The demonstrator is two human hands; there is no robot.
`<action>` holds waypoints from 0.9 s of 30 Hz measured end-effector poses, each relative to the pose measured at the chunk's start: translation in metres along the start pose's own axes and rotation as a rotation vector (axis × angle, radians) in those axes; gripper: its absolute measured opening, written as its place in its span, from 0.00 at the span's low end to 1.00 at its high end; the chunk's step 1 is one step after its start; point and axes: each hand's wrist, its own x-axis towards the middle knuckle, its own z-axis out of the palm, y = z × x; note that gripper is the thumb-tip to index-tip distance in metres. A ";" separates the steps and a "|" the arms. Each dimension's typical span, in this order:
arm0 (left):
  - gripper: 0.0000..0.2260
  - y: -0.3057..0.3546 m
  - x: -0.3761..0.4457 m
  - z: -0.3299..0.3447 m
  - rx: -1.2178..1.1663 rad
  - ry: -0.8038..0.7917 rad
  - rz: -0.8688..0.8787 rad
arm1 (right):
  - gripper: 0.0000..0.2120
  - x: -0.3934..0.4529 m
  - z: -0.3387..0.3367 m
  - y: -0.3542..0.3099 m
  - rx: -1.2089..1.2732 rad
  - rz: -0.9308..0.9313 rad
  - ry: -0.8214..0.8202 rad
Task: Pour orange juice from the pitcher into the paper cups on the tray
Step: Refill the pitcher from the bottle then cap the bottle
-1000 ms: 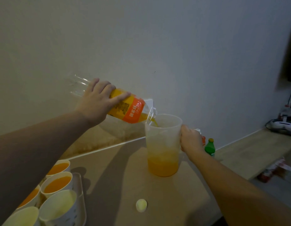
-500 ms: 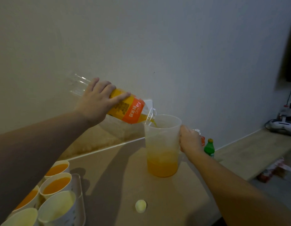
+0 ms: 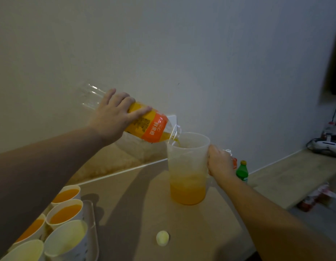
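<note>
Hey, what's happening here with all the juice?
A person is refilling a clear pitcher from a tilted juice bottle. The left hand grips the bottle, its mouth over the pitcher's rim, while the right hand holds the pitcher's side on the table. The pitcher is roughly a third full. On the tray at left, three paper cups hold orange juice and two nearer ones look empty. A bottle cap lies on the table.

A translucent pitcher [image 3: 188, 166] is standing upright on the counter [image 3: 141, 213], holding orange juice in its lower part. At lower left, paper cups [image 3: 66, 213] are sitting on a clear tray [image 3: 92, 230]; three are holding orange juice [image 3: 65, 213], while the two nearest are showing pale insides.
</note>
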 end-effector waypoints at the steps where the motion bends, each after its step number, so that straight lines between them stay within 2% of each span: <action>1: 0.50 0.000 0.000 0.000 0.002 0.003 0.003 | 0.14 -0.001 0.000 0.000 -0.049 -0.016 -0.014; 6: 0.50 -0.001 0.003 -0.001 0.006 0.001 0.008 | 0.11 0.003 -0.001 0.002 -0.111 -0.034 -0.036; 11: 0.49 -0.002 0.004 -0.002 0.025 0.002 0.020 | 0.18 -0.006 -0.003 -0.005 0.009 -0.038 0.021; 15: 0.50 -0.002 0.005 -0.003 0.041 0.001 0.029 | 0.12 -0.004 -0.003 -0.004 -0.098 -0.037 -0.034; 17: 0.50 -0.002 0.005 -0.004 0.044 -0.002 0.030 | 0.13 -0.004 -0.002 -0.004 -0.103 -0.044 -0.018; 19: 0.50 -0.003 0.006 -0.005 0.049 -0.001 0.035 | 0.16 -0.006 -0.003 -0.005 -0.037 -0.045 0.013; 22: 0.49 -0.003 0.008 -0.006 0.053 0.003 0.047 | 0.14 -0.008 -0.003 -0.007 -0.033 -0.027 -0.008; 27: 0.48 -0.005 0.010 -0.007 0.061 0.015 0.068 | 0.17 -0.008 -0.002 -0.008 0.067 0.014 0.044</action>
